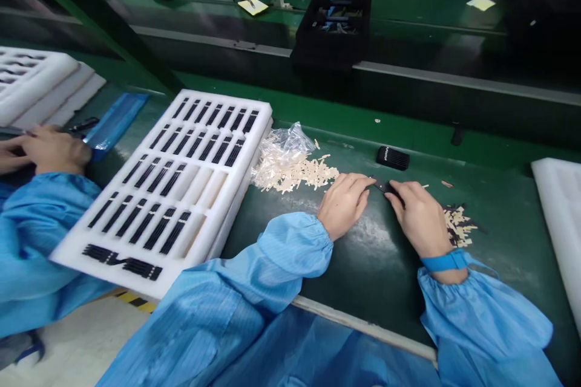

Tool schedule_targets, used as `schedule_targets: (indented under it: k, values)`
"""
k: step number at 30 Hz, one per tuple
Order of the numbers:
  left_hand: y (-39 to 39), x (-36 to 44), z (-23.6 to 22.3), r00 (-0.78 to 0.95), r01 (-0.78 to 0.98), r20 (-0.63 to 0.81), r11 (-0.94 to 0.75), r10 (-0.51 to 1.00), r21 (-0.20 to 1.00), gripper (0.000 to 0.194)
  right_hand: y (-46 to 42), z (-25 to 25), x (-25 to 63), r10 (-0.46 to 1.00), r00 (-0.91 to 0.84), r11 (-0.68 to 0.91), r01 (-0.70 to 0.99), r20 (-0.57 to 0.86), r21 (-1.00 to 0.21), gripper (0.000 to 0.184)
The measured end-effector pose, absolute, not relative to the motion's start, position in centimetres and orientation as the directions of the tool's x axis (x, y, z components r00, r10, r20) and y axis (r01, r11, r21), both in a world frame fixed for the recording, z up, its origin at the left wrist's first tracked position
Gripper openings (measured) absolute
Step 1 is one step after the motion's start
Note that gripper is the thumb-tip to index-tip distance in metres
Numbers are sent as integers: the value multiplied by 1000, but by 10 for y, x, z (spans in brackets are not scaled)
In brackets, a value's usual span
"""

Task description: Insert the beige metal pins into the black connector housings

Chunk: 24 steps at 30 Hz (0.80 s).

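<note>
Where the left hand (344, 205) and right hand (420, 217) meet at centre right of the frame, a small black plastic strip (385, 187) runs roughly left to right, dipping rightward. The right hand, half-closed, seems to pinch its right end, though the fingers hide much of it. The left hand's curled fingertips (368, 180) touch its left end, its grip unclear.

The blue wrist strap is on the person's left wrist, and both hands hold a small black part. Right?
No: the head view shows the blue wrist strap on the right wrist. The left hand and right hand do hold the small black part.
</note>
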<state>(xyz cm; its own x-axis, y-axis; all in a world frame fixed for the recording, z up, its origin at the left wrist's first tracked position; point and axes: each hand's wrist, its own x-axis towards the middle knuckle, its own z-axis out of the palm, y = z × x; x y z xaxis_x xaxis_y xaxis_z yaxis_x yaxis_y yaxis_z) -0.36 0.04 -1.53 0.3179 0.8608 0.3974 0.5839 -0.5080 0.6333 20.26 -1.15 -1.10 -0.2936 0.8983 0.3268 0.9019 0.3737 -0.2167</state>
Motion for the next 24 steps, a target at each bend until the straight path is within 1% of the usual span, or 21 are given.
schedule_targets:
  k: [2, 4, 6, 9, 11, 14, 17, 19, 21, 23, 24]
  values:
    - [0, -4, -17, 329, 608, 410, -523, 851, 598, 29, -9, -12, 203, 886, -339, 388, 916, 315, -104, 31]
    - [0, -4, -18, 357, 616, 417, -546, 836, 567, 27, -8, -12, 203, 878, -366, 395, 918, 308, -36, 30]
    - [0, -4, -19, 379, 619, 425, -566, 822, 544, 26, -9, -12, 204, 874, -368, 399, 916, 319, -34, 29]
    - [1, -5, -18, 367, 642, 419, -552, 830, 531, 25, -13, -11, 202, 881, -343, 391, 916, 326, -93, 27]
    - [3, -7, -17, 341, 663, 411, -526, 845, 533, 25, -15, -12, 198, 902, -299, 363, 916, 313, -170, 25]
    - [5, -11, -17, 319, 672, 393, -498, 862, 547, 26, -17, -11, 196, 934, -204, 299, 894, 292, -332, 15]
    - [5, -11, -18, 329, 669, 354, -481, 875, 567, 33, -17, -8, 200, 956, -63, 206, 838, 285, -506, 9]
    - [2, -5, -18, 384, 666, 335, -509, 860, 545, 39, -17, -4, 205, 961, 104, 105, 720, 256, -686, 12]
    - [-3, 5, -17, 536, 627, 320, -622, 781, 469, 43, -17, 1, 209, 944, 259, 49, 499, 203, -865, 19]
    - [-7, 14, -17, 712, 540, 276, -755, 645, 372, 50, -16, 4, 211, 921, 348, 61, 312, 173, -948, 23]
    - [-8, 16, -17, 765, 514, 242, -791, 597, 332, 55, -15, 6, 212, 910, 378, 70, 264, 170, -962, 25]
